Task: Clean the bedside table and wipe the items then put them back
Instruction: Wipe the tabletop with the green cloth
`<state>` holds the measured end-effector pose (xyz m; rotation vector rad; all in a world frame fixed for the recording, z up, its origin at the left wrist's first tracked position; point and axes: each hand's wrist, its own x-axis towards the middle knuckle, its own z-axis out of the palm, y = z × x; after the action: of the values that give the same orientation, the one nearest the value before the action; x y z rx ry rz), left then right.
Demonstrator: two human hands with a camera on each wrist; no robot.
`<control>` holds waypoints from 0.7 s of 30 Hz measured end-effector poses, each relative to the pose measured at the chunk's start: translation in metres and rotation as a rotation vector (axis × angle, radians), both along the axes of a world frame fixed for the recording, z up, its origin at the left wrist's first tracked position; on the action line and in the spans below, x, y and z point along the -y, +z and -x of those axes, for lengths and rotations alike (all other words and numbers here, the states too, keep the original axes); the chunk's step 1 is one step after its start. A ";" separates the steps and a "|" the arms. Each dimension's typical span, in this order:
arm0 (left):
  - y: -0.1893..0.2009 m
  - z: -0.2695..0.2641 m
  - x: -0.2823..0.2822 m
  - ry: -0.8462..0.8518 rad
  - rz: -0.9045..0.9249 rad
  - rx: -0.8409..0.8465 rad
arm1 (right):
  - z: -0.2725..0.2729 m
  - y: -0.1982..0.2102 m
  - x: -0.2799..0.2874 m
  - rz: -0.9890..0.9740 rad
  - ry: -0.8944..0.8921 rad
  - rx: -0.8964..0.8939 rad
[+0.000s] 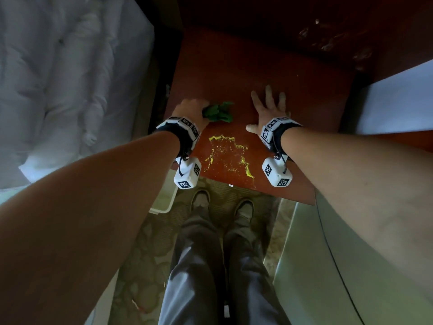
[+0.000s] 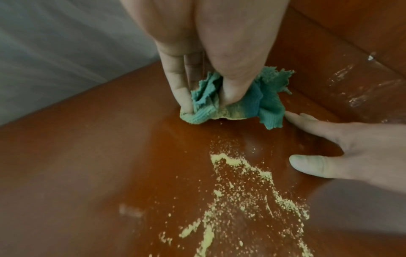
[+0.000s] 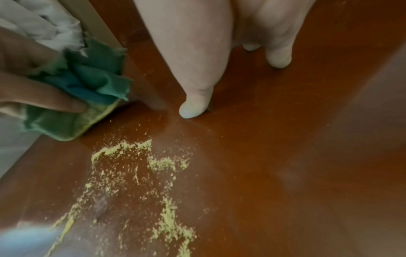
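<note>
My left hand (image 1: 192, 111) grips a crumpled green cloth (image 1: 219, 112) and presses it onto the reddish-brown bedside table (image 1: 234, 66) near its left edge. In the left wrist view the cloth (image 2: 237, 102) is bunched between thumb and fingers, its lower fold dusted yellow. My right hand (image 1: 269, 106) lies flat on the tabletop to the right, fingers spread and holding nothing. A patch of yellow powder (image 1: 228, 156) is scattered on the wood between my wrists, toward the front edge. The powder (image 3: 140, 182) lies just in front of the cloth (image 3: 81, 97).
White rumpled bedding (image 1: 70, 78) lies to the left of the table. A white bin (image 1: 164, 195) stands on the patterned floor below the table's front left corner, beside my feet. A pale surface (image 1: 398, 97) sits at the right. Glossy marks show at the table's back right.
</note>
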<state>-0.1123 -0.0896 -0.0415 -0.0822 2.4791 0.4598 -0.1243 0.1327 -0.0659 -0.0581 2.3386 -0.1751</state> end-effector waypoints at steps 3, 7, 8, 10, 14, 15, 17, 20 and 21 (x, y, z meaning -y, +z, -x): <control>-0.004 0.002 -0.013 -0.085 -0.003 0.032 | 0.000 0.001 0.000 0.002 -0.004 0.015; -0.007 -0.012 -0.024 -0.141 0.024 0.078 | 0.001 0.002 -0.001 0.016 -0.014 0.031; -0.007 -0.018 -0.026 -0.158 0.021 0.101 | 0.001 0.002 -0.002 0.021 -0.014 0.033; -0.007 -0.033 -0.031 -0.201 0.021 0.144 | 0.000 0.002 -0.003 0.040 -0.005 0.020; -0.006 -0.046 -0.039 -0.312 0.024 0.237 | 0.000 0.001 -0.006 0.071 0.006 0.003; -0.004 -0.045 -0.040 -0.329 0.020 0.242 | 0.000 0.001 -0.006 0.073 0.009 0.004; 0.000 -0.043 -0.040 -0.343 0.037 0.220 | 0.000 0.002 -0.005 0.049 0.020 0.003; 0.010 -0.041 -0.036 -0.258 0.062 0.178 | 0.001 0.007 -0.002 0.019 -0.005 0.022; 0.013 -0.040 -0.034 -0.250 0.066 0.169 | 0.001 0.011 0.000 0.041 -0.032 0.000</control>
<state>-0.0726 -0.0558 -0.0286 0.1548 2.2990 0.2539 -0.1257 0.1322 -0.0551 -0.0411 2.3370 -0.2390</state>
